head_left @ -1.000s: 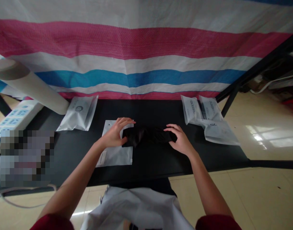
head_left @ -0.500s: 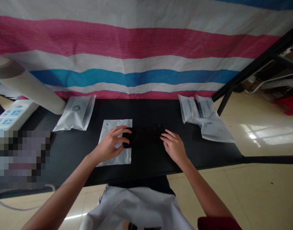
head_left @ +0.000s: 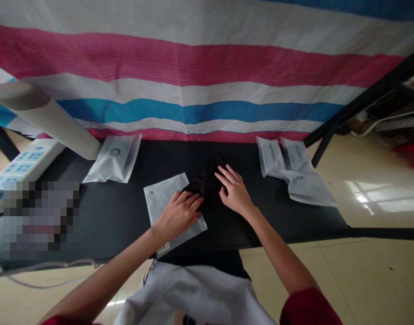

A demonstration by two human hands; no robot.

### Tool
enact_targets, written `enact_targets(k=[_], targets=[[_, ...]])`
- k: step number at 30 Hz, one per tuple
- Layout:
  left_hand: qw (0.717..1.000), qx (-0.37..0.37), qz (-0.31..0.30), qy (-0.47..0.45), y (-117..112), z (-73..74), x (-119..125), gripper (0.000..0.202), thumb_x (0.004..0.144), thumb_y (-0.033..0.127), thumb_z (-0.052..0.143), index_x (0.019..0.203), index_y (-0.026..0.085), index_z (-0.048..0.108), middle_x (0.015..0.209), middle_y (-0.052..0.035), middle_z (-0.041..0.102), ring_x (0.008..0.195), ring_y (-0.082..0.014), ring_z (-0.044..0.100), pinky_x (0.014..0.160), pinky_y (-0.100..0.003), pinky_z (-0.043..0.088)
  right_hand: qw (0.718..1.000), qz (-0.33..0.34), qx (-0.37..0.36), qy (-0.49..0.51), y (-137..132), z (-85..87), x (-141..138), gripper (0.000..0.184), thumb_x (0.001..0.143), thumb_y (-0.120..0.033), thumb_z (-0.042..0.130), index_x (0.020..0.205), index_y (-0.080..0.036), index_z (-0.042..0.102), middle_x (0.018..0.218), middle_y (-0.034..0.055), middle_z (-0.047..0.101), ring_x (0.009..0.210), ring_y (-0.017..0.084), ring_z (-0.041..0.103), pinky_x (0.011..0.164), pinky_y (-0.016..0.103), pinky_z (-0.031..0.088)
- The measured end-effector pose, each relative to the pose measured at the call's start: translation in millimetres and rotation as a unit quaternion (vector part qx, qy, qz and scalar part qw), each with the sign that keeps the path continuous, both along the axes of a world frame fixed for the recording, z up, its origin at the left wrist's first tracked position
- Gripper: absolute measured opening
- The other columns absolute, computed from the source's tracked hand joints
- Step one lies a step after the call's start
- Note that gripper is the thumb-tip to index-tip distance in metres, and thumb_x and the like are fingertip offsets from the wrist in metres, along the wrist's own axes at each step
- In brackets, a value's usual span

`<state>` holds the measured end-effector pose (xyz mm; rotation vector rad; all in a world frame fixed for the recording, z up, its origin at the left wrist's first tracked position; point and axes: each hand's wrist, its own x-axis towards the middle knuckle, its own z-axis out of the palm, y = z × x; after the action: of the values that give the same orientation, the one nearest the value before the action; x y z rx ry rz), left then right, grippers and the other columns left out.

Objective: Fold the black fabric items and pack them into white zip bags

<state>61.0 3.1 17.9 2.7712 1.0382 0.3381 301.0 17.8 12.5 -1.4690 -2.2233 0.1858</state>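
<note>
A dark, soft bunched piece that looks like black cloth [head_left: 206,178] lies on the black table, hard to make out against it. My left hand [head_left: 180,213] is closed over its near left end, fingers together; the fingertips are partly lost in the dark. My right hand [head_left: 234,189] is open at its right side, with fingers stretched and their tips at the cloth's edge. Under my left hand and wrist lies a flat white zip bag [head_left: 155,198], turned at an angle, with its zip edge on the right.
Several filled white bags rest here: one bag [head_left: 113,158] at the back left, others [head_left: 270,157] at the back right. A pale cylinder [head_left: 64,122] leans by a power strip [head_left: 22,164]. Behind the table [head_left: 277,221] hangs a striped sheet [head_left: 207,63]. A cable [head_left: 40,285] runs at the left edge.
My left hand has moved right and toward me, closing over the cloth. The zip bag has turned and shifted right. The cloth shows more bunched between my hands, and my right hand sits slightly farther left.
</note>
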Motion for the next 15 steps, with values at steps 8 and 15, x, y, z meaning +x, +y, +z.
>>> enact_targets(k=[8, 15], targets=[[0.992, -0.082, -0.013, -0.095, 26, 2.7, 7, 0.052, 0.079, 0.024, 0.065, 0.127, 0.018, 0.047, 0.117, -0.012, 0.063, 0.11, -0.0286, 0.058, 0.095, -0.043, 0.045, 0.993, 0.1, -0.051, 0.027, -15, -6.2, -29, 0.063, 0.075, -0.019, 0.065, 0.136, -0.019, 0.051, 0.137, 0.0115, 0.057, 0.134, 0.026, 0.047, 0.114, 0.045, 0.037], [0.964, -0.17, 0.024, -0.205, 42, -0.7, -9, 0.06, 0.08, 0.025, 0.064, 0.134, 0.022, 0.04, 0.133, -0.0115, 0.056, 0.12, -0.0274, 0.055, 0.1, -0.043, 0.045, 0.995, 0.018, -0.061, 0.083, -2, -12.1, -29, 0.029, 0.084, -0.018, 0.06, 0.112, -0.018, 0.065, 0.115, 0.012, 0.069, 0.109, 0.027, 0.065, 0.097, 0.041, 0.05]])
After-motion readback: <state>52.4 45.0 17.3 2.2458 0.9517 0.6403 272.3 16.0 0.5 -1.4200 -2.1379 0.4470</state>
